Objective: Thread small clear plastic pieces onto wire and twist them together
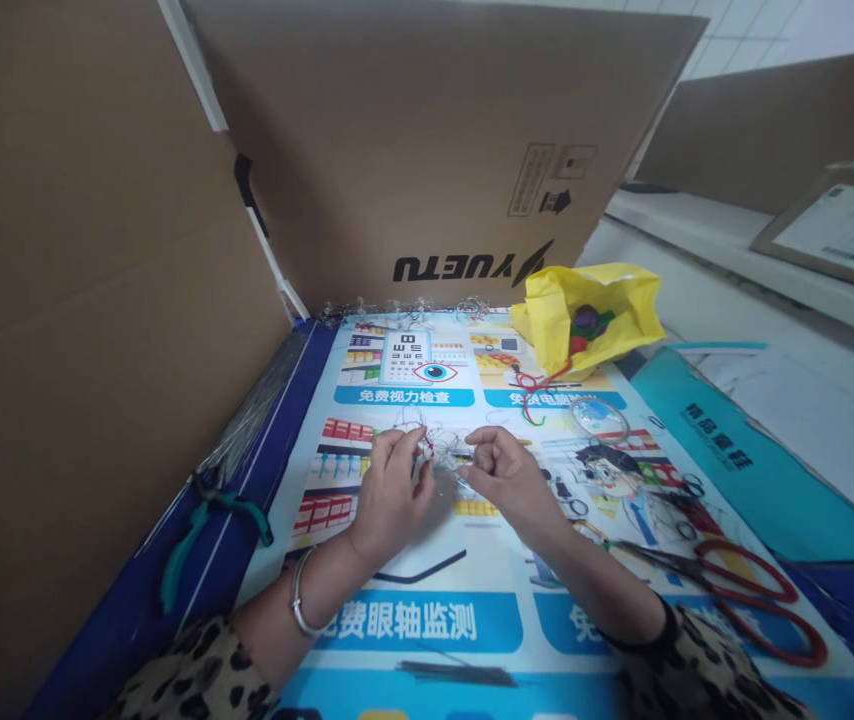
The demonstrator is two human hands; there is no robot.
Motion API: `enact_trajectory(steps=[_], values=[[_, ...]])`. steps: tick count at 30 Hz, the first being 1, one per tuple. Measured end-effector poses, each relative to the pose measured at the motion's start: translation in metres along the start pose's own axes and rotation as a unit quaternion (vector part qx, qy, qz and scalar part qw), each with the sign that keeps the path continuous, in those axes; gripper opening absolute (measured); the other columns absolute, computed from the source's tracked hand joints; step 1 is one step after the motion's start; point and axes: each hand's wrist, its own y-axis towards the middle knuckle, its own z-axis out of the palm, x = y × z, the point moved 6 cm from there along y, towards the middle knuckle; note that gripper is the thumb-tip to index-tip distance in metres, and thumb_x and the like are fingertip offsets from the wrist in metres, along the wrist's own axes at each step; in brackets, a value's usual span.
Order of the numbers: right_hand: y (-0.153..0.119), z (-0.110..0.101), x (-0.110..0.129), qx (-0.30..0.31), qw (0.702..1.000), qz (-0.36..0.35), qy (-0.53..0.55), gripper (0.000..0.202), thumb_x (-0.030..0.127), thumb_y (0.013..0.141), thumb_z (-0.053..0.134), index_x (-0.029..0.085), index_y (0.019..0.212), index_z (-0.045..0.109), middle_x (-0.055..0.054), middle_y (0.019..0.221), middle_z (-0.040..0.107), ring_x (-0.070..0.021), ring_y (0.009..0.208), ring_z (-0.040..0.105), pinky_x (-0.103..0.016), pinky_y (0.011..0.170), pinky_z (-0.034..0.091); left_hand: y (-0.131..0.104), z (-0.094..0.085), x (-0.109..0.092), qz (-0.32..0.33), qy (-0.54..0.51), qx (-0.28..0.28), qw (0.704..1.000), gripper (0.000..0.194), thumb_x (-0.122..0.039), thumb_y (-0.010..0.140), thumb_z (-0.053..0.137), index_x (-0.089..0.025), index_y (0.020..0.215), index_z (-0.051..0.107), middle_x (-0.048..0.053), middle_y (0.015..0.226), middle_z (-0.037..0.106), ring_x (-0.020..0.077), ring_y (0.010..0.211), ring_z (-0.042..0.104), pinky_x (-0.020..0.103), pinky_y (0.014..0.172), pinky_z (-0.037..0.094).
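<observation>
A tangle of thin looped wire [442, 447] with a few small red bits spans the gap between my two hands, above a printed poster sheet [427, 560]. My left hand [391, 492] pinches the left side of this wire piece between thumb and fingers. On the other side, my right hand [511, 478] is closed, thumb against curled fingers, with fine strands running to its fingertips. Exactly what those fingertips grip is too fine to make out. A bundle of straight dark wires [458, 673] lies on the poster near my body.
Teal-handled pliers [209, 515] lie at left beside long wires [258, 410]. Red-handled scissors [753, 590] rest at right. A yellow bag [547, 315] holds coloured items. Cardboard panels [427, 150] wall the left and back. Several wire pieces [419, 312] line the back; a clear roll [599, 420] lies right.
</observation>
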Motion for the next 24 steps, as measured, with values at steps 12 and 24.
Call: enact_trajectory(steps=[12, 24], values=[[-0.013, 0.0, 0.016, -0.117, 0.95, -0.083, -0.279, 0.019, 0.019, 0.072, 0.055, 0.024, 0.09, 0.051, 0.01, 0.051, 0.033, -0.0104, 0.047, 0.038, -0.023, 0.052, 0.032, -0.003, -0.008, -0.013, 0.076, 0.021, -0.034, 0.996, 0.041, -0.011, 0.078, 0.055, -0.015, 0.118, 0.046, 0.009, 0.096, 0.049, 0.0182, 0.092, 0.052, 0.032, 0.081, 0.05], [-0.016, 0.0, 0.015, -0.143, 0.943, -0.097, -0.284, 0.019, 0.017, 0.073, 0.05, 0.025, 0.09, 0.052, 0.009, 0.049, 0.027, -0.0105, 0.043, 0.034, -0.023, 0.049, 0.031, -0.006, -0.009, -0.02, 0.11, 0.036, -0.05, 0.992, 0.043, -0.011, 0.077, 0.057, -0.016, 0.118, 0.046, 0.008, 0.095, 0.049, 0.0176, 0.09, 0.053, 0.032, 0.08, 0.051]])
